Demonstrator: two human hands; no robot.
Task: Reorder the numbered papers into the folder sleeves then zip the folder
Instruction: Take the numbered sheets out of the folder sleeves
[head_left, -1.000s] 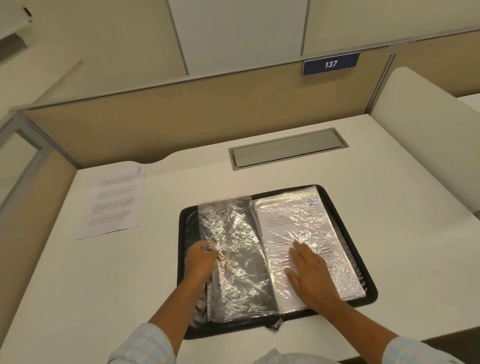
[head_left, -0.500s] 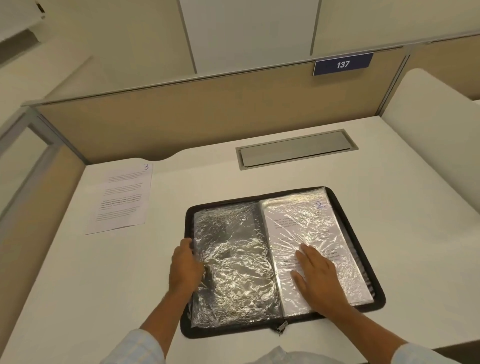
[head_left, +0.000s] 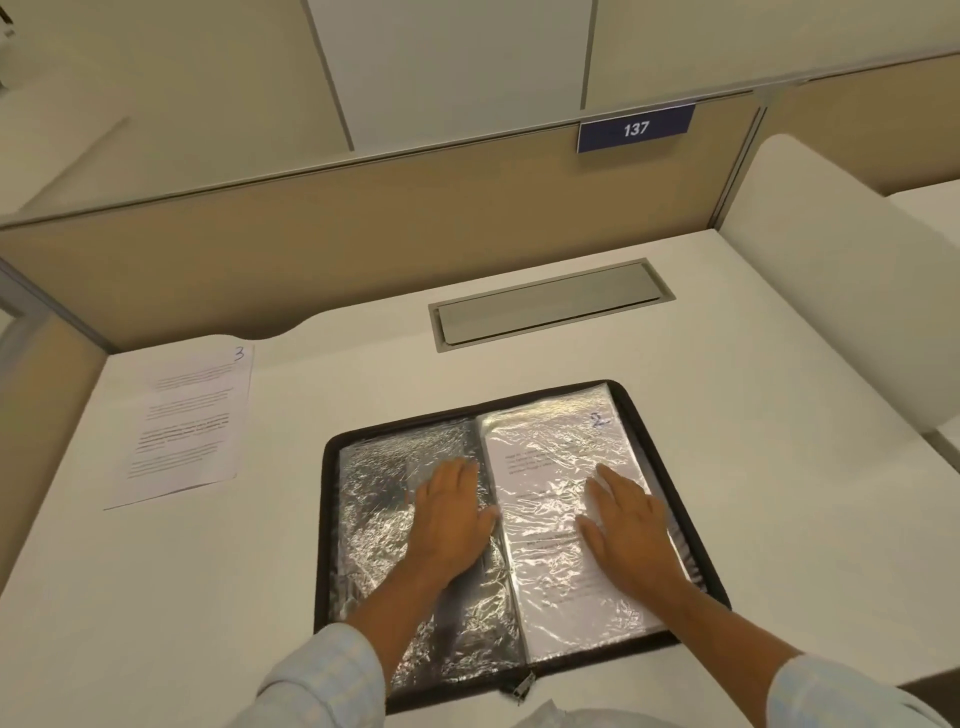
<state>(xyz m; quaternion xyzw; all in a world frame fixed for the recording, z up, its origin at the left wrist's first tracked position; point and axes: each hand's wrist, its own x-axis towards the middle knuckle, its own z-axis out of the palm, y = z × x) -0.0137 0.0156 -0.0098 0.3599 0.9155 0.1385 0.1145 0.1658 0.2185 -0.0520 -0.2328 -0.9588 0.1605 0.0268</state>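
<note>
A black zip folder (head_left: 696, 530) lies open on the white desk in front of me. Its left page is an empty crinkled plastic sleeve (head_left: 374, 499). The right sleeve holds the paper marked 2 (head_left: 550, 457). My left hand (head_left: 449, 519) lies flat, fingers spread, on the left sleeve close to the spine. My right hand (head_left: 626, 525) presses flat on the sleeve with paper 2. The paper marked 3 (head_left: 184, 423) lies loose on the desk, to the left of the folder. The zipper pull (head_left: 522, 688) hangs at the folder's near edge.
A grey cable hatch (head_left: 550, 306) is set into the desk behind the folder. A tan partition (head_left: 363, 228) with a blue 137 label (head_left: 635, 128) closes the back. A white side panel (head_left: 841, 291) stands at the right.
My left hand laid the empty sleeve down flat on the left side, then slid from the folder's left edge to the middle of that sleeve. My right hand stayed on paper 2.
</note>
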